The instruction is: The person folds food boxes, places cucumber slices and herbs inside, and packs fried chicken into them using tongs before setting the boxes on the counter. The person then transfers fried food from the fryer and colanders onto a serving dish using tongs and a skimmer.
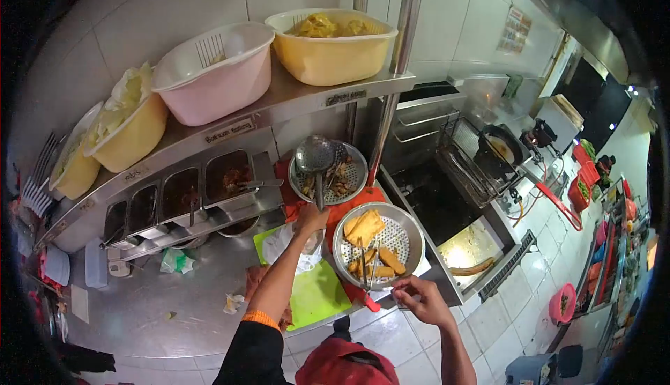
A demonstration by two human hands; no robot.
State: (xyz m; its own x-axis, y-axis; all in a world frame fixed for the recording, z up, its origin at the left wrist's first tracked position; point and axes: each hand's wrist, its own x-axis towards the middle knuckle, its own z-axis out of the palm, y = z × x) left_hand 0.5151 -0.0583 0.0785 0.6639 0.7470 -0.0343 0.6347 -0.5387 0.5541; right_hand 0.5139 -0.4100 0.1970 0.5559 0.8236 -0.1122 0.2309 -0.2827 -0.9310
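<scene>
My left hand is closed on the handle of a metal skimmer, whose bowl rests over a perforated steel basin with browned pieces of food in it. My right hand hovers by the lower right rim of a second colander, fingers loosely curled and apart, with nothing visible in them. That colander holds a golden fried slab and several fried rolls. Metal tongs with a red end lie across it, just left of my right hand.
A green cutting board with a white plastic bag lies left of the colander. A fryer with a wire basket and a black wok stand to the right. Sauce pans and plastic baskets line the back.
</scene>
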